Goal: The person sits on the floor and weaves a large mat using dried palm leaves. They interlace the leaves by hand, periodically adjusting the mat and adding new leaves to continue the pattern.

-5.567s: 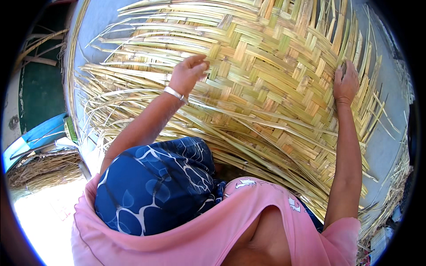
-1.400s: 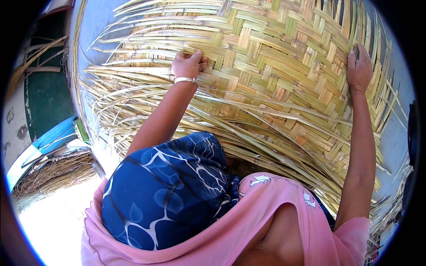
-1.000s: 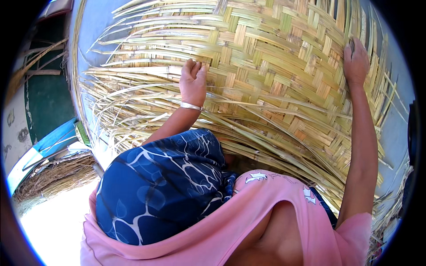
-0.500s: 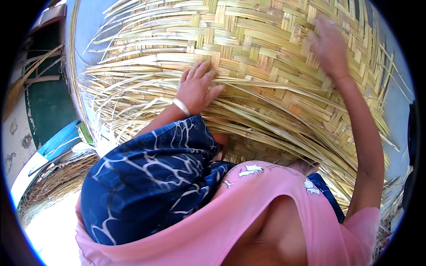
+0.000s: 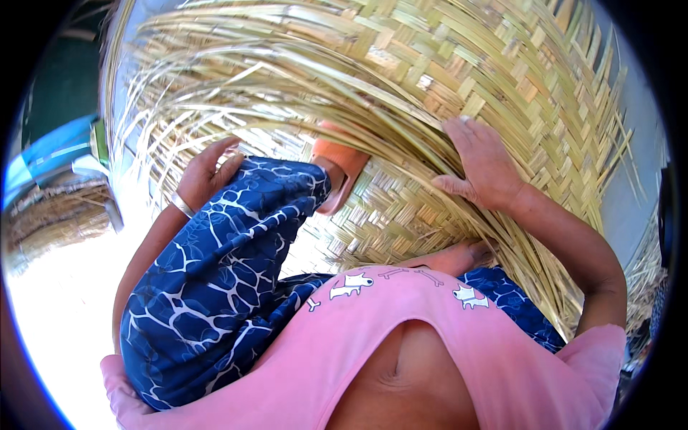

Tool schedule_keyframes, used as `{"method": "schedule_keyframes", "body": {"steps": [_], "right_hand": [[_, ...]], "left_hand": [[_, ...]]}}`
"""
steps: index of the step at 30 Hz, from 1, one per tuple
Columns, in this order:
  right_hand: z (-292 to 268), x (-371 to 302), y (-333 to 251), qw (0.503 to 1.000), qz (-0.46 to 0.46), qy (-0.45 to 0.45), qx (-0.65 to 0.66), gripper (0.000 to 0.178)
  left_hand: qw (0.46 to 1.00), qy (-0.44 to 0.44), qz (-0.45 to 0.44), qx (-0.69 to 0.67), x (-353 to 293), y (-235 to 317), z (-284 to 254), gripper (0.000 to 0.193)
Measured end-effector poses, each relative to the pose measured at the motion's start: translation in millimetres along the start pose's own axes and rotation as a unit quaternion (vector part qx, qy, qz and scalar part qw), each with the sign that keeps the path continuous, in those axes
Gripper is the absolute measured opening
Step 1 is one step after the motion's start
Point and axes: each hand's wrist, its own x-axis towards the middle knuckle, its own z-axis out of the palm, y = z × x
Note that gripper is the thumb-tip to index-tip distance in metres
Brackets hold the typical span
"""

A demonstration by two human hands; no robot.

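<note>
A large woven mat of flat yellow-green strips curves across the space before me. Long loose strips sweep in a thick bundle along its near side. My right hand lies against this bundle, its fingers stretched and the thumb spread from them; no firm grip shows. By my raised knee, my left hand has its thumb and fingers apart beside the left ends of the strips, with nothing seen in it. A pale bangle circles the left wrist. Below the bundle, more flat weave shows.
My foot in an orange-brown sandal stands at the weave below the bundle. My bent leg in blue patterned cloth fills the near left. Farther left lie a blue and white object and a heap of dry stalks.
My left hand has left the mat and moved back left beside my knee. My right hand has come down and nearer, onto the loose strips. More of the lower weave and the sandal shows.
</note>
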Motion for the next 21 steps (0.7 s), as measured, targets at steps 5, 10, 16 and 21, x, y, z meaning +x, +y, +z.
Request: {"method": "schedule_keyframes", "body": {"steps": [5, 10, 16, 21], "right_hand": [[5, 4, -58, 0.998, 0.036, -0.014, 0.057, 0.095], [30, 5, -62, 0.997, 0.071, 0.024, 0.011, 0.098], [56, 20, -48, 0.974, 0.193, 0.049, -0.106, 0.089], [42, 25, -71, 0.955, 0.224, 0.047, -0.19, 0.079]], "left_hand": [[0.993, 0.043, -0.081, -0.07, -110, -17, 64, 0.037], [0.978, 0.163, -0.114, -0.071, -199, -54, 193, 0.046], [0.92, 0.298, -0.254, -0.006, -297, -84, 392, 0.057], [0.904, 0.366, -0.215, -0.05, -352, -69, 399, 0.057]]}}
